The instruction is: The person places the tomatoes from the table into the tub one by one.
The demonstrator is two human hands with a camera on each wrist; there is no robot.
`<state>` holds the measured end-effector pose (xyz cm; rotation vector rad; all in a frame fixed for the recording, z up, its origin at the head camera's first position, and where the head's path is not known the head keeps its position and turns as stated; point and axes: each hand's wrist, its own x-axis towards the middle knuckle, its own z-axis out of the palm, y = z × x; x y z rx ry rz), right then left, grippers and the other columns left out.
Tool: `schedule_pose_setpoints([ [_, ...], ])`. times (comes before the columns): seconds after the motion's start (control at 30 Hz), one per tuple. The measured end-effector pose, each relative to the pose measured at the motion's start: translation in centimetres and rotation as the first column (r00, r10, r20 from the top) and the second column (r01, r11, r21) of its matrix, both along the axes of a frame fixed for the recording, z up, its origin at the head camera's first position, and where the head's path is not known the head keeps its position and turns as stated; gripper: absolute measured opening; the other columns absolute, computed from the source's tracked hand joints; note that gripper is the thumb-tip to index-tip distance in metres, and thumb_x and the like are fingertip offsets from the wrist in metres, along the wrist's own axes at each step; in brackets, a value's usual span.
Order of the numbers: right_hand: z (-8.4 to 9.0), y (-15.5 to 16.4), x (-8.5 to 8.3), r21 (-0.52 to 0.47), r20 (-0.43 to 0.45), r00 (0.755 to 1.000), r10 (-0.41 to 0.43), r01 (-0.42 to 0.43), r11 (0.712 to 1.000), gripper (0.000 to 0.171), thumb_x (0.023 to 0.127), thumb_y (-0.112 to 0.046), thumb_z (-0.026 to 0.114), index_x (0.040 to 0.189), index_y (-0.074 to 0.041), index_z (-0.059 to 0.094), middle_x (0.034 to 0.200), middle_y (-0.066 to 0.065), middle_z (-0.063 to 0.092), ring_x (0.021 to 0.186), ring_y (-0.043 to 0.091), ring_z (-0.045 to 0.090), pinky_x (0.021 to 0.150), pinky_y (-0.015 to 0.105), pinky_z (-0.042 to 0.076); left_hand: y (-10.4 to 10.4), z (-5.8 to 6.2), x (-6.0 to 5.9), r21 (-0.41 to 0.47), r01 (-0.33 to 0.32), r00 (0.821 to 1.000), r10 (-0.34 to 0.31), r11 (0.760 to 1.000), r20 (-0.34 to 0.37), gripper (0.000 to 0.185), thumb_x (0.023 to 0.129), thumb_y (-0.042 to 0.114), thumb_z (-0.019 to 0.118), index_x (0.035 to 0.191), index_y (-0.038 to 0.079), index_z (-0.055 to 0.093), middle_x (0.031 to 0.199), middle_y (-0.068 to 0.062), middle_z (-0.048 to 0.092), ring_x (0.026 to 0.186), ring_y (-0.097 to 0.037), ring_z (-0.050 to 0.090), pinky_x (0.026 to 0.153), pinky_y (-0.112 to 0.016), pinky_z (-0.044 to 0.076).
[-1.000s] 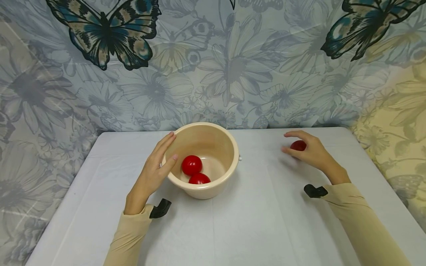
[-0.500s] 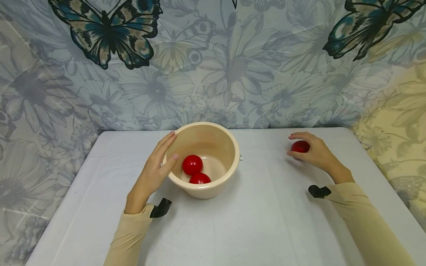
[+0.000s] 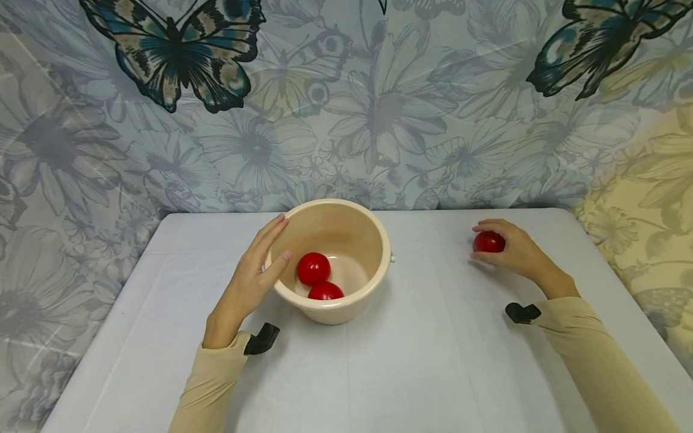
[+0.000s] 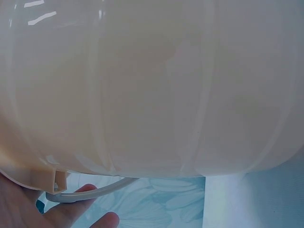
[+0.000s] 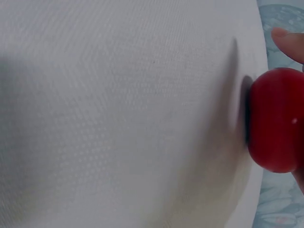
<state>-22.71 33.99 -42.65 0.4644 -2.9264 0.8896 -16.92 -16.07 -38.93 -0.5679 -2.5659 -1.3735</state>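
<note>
Item: red round piece (image 3: 489, 242), glossy, resting on the white cloth (image 3: 422, 349) near the table's far edge, well apart from the bucket. Nearly circular from the head; the right wrist view shows a squat form, long axis parallel to the cloth, short axis rising from it. Which end points where cannot be told.

Right hand (image 3: 522, 255): thumb and fingers curved round the piece on two sides. At the wrist one fingertip (image 5: 286, 40) stands slightly off the red surface; how firmly the others press cannot be told.

Item: cream bucket (image 3: 331, 313), upright, mouth upward. Inside, against the near left wall, an upper red piece (image 3: 313, 269) and a lower red piece (image 3: 326, 291), the lower partly hidden by the near rim.

Left hand (image 3: 246, 279): fingers extended along the bucket's left side, thumb apart, its tip over the rim.

Left wrist view only: ribbed outer wall, square lug (image 4: 60, 182), curved grey handle (image 4: 102, 191) and spread fingertips beside it; the handle's far part passes behind the wall. The bucket's contents show in the head view alone.

Cut off: the right wrist frame crops the red round piece and most of that hand; the left wrist frame crops the bucket's rim and base.
</note>
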Motion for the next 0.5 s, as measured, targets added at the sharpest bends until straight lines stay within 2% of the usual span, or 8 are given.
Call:
schedule_pose_setpoints([
  [0.5,-0.97,0.95,-0.39,0.033,0.074,0.997,-0.007,0.005,0.999,0.062,0.078,-0.004,0.08,0.133,0.003,0.051,0.136,0.032,0.048,0.123,0.054,0.044,0.095,0.073,0.043,-0.08,0.0,-0.05,0.009,0.001,1.0,-0.001,1.0,0.008,0.057,0.099,0.021,0.054,0.154,0.018,0.038,0.162,0.003,0.03,0.151,-0.019,0.026,0.123,-0.054,0.021],
])
